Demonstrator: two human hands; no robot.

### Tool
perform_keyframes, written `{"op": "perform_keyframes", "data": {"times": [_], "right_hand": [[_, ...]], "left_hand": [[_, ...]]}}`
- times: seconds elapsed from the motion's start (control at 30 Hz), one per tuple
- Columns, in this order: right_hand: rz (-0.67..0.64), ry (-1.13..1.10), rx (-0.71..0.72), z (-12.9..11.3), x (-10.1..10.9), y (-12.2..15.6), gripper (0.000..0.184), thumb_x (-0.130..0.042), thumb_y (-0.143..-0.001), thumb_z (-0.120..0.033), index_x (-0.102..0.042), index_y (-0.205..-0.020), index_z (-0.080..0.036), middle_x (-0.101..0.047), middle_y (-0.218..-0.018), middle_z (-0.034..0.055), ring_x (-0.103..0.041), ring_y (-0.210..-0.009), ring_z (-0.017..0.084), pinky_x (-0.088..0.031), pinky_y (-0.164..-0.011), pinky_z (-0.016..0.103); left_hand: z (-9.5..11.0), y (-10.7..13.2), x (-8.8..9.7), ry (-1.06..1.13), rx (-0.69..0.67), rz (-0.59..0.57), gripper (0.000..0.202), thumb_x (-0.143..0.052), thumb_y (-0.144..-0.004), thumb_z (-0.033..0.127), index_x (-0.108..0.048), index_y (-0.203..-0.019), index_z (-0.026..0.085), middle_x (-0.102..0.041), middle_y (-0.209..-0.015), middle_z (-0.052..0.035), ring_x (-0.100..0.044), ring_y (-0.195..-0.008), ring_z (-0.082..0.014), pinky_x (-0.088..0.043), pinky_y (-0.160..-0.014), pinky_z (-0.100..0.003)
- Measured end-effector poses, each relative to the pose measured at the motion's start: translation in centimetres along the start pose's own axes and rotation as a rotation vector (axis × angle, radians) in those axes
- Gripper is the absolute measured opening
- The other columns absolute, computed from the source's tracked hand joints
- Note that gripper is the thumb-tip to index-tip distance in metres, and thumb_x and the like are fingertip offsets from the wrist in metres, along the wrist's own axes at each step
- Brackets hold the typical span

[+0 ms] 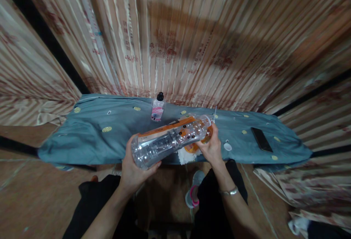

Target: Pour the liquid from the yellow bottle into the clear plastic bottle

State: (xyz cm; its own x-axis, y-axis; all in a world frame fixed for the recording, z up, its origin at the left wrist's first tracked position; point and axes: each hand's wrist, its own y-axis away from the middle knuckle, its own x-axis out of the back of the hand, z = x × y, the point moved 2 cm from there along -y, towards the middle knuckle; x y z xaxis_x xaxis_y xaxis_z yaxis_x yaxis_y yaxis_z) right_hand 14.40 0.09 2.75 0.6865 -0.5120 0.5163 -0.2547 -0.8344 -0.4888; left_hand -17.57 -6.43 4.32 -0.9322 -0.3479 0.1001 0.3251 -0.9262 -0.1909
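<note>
The left hand was clasped round the base of a large clear plastic bottle with an orange label, held tilted over the blue cloth-covered surface. The right hand gripped its neck end. A small white cap lay just beside, at three o'clock. A small black-capped clear bottle stood at twelve o'clock.

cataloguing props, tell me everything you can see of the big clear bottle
The big clear bottle is see-through ribbed plastic with an orange and white label, looking almost empty. It lies nearly level above the near edge of the blue cloth, base gripped by the left hand, neck against the right hand.
</note>
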Motion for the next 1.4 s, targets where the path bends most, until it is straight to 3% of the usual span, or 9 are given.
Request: {"op": "perform_keyframes", "data": {"times": [0.3,0.87,1.1,1.4], "right_hand": [[0.007,0.009,-0.022,0.0,0.0,0.0,0.102,-0.085,-0.074,-0.046,-0.049,-0.165,-0.018,-0.085,-0.131,0.0185,-0.087,-0.110,0.039,-0.073,-0.095,0.054],[0.023,-0.003,0.033,-0.1,-0.1,0.1,0.099,-0.084,-0.078,-0.046,-0.048,-0.167,-0.020,-0.084,-0.136,0.0180,-0.087,-0.115,0.036,-0.074,-0.097,0.050],[0.045,0.022,0.045,0.0,-0.1,0.1,0.097,-0.085,-0.078,-0.048,-0.051,-0.165,-0.021,-0.084,-0.136,0.0182,-0.087,-0.111,0.035,-0.074,-0.092,0.047],[0.017,0.026,0.003,0.1,-0.1,0.0,0.102,-0.083,-0.076,-0.046,-0.048,-0.167,-0.019,-0.081,-0.140,0.0204,-0.085,-0.119,0.039,-0.072,-0.101,0.055]], "left_hand": [[0.0,0.1,-0.1,0.003,-0.001,-0.008,0.104,-0.102,-0.055,0.049,-0.057,-0.146,0.027,-0.081,-0.135,-0.0145,-0.080,-0.128,-0.0485,-0.059,-0.120,-0.079],[1.3,-0.2,-0.3,0.001,0.017,0.004,0.105,-0.103,-0.049,0.045,-0.063,-0.144,0.025,-0.085,-0.128,-0.0136,-0.084,-0.119,-0.0463,-0.067,-0.113,-0.069],[0.8,-0.1,-0.1,0.017,-0.016,-0.004,0.105,-0.104,-0.053,0.047,-0.062,-0.146,0.027,-0.082,-0.130,-0.0130,-0.083,-0.122,-0.0460,-0.067,-0.114,-0.069],[0.5,0.0,-0.1,-0.007,-0.044,-0.001,0.106,-0.105,-0.054,0.050,-0.062,-0.148,0.025,-0.084,-0.131,-0.0141,-0.084,-0.119,-0.0440,-0.070,-0.110,-0.064]]}}
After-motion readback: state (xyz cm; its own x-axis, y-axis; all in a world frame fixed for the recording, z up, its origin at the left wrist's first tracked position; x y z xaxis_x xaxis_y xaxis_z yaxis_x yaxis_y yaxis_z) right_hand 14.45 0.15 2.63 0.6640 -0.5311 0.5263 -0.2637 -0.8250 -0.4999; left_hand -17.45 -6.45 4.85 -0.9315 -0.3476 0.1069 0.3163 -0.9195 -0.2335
